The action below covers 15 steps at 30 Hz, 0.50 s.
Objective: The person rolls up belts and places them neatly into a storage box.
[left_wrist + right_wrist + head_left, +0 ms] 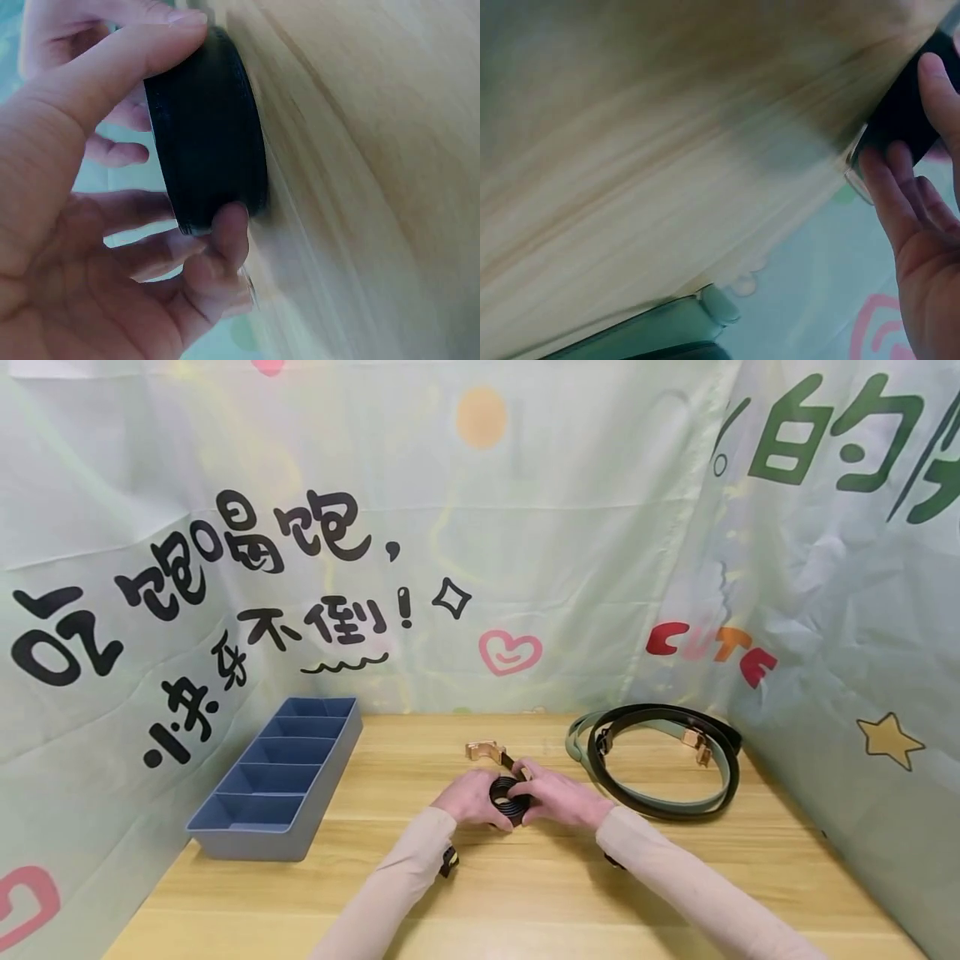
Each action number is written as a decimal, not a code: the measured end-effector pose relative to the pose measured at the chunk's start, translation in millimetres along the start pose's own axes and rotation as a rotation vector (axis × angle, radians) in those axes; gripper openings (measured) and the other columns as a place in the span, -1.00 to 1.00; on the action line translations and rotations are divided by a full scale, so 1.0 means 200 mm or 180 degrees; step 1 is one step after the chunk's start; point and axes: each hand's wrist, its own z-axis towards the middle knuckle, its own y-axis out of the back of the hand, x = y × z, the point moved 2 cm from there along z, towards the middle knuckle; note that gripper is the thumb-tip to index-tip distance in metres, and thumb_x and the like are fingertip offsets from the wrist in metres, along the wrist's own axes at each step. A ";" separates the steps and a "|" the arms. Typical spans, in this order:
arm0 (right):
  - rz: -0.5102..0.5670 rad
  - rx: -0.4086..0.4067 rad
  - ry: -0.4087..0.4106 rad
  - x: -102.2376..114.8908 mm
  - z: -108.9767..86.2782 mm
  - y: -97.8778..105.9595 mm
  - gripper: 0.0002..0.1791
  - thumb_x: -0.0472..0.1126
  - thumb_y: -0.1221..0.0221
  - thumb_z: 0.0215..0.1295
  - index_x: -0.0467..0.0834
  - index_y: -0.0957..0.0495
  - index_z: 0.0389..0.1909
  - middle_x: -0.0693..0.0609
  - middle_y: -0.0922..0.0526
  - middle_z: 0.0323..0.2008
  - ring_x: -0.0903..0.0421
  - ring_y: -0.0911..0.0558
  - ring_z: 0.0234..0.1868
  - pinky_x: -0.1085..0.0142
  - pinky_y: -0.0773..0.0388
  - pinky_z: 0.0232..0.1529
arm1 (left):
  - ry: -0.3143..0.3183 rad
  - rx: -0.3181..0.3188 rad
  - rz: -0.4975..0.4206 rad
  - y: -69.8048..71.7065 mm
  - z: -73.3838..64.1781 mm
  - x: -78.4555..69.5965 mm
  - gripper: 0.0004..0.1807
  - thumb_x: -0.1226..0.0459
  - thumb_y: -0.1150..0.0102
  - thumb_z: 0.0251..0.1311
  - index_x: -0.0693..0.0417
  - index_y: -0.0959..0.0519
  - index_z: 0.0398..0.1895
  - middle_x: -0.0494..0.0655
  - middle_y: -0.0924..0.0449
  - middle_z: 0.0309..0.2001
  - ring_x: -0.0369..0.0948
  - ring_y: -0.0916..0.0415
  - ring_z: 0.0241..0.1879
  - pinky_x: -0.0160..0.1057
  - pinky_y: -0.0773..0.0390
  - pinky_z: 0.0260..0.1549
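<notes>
A black belt (514,815) is wound into a tight coil standing on its edge on the wooden table. Its tail runs out from the coil's far side to a gold buckle (485,750). My left hand (471,797) grips the coil from the left; in the left wrist view, the thumb lies on the top of the belt (206,135) and a fingertip bends over its lower end. From the right, my right hand (561,795) holds the coil, its thumb and fingers against the belt (906,112) in the right wrist view.
At the left stands a grey-blue box (300,835) with several compartments. Two looped belts lie at the right, a black belt (667,814) and a pale green belt (581,747) with gold buckle parts. Printed cloth walls (570,568) enclose the table (525,893).
</notes>
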 end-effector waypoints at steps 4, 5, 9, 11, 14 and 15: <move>0.0081 0.0071 -0.0084 -0.02 -0.01 -0.01 -0.54 0.06 -0.37 0.05 0.01 -0.66 0.00 -0.15 -0.36 0.24 0.00 -0.61 0.00 0.16 -0.61 0.00 | -0.0061 0.0078 -0.0087 -0.01 0.01 0.03 -0.24 -0.06 -0.60 -0.29 -0.01 -0.53 0.05 -0.08 -0.55 -0.09 -0.20 -0.49 -0.13 -0.21 -0.52 -0.04; 0.0070 0.0084 -0.0091 -0.02 -0.01 -0.01 -0.53 0.08 -0.36 0.05 0.02 -0.65 0.00 -0.16 -0.35 0.27 -0.02 -0.61 0.01 0.15 -0.61 0.01 | -0.0073 0.0100 -0.0109 -0.01 0.01 0.04 -0.23 -0.06 -0.59 -0.28 0.00 -0.52 0.07 -0.07 -0.54 -0.08 -0.20 -0.49 -0.13 -0.20 -0.52 -0.03; 0.0064 0.0053 -0.0146 -0.02 0.00 -0.01 -0.57 0.10 -0.37 0.04 0.01 -0.64 -0.08 -0.19 -0.31 0.33 -0.10 -0.61 0.08 0.11 -0.60 0.03 | -0.0091 0.0096 -0.0285 -0.01 0.01 0.06 -0.23 -0.02 -0.59 -0.23 0.07 -0.51 0.09 -0.04 -0.57 -0.04 -0.16 -0.52 -0.08 -0.16 -0.51 0.03; 0.0102 0.0035 -0.0224 -0.02 0.00 -0.01 -0.59 0.11 -0.39 0.03 -0.01 -0.60 -0.16 -0.21 -0.29 0.35 -0.14 -0.60 0.09 0.10 -0.60 0.01 | -0.0063 0.0048 -0.0372 -0.01 0.01 0.06 -0.26 0.00 -0.59 -0.21 0.10 -0.52 0.07 -0.02 -0.61 -0.04 -0.14 -0.54 -0.06 -0.13 -0.51 0.05; 0.0157 0.0069 -0.0406 -0.01 0.01 0.00 -0.58 0.14 -0.41 0.01 -0.02 -0.51 -0.28 -0.24 -0.22 0.40 -0.16 -0.60 0.07 0.12 -0.62 -0.05 | 0.0083 -0.0077 -0.0332 0.00 0.00 0.07 -0.20 -0.02 -0.59 -0.21 0.14 -0.49 0.11 0.03 -0.60 -0.01 -0.07 -0.54 0.01 -0.06 -0.51 0.08; 0.0178 0.0094 -0.0464 -0.01 0.01 0.00 -0.57 0.15 -0.41 0.01 -0.02 -0.48 -0.30 -0.25 -0.19 0.41 -0.16 -0.60 0.06 0.12 -0.62 -0.07 | 0.0145 -0.0123 -0.0278 0.00 0.00 0.07 -0.16 -0.04 -0.59 -0.22 0.15 -0.47 0.14 0.04 -0.58 0.01 -0.06 -0.52 0.01 -0.05 -0.51 0.07</move>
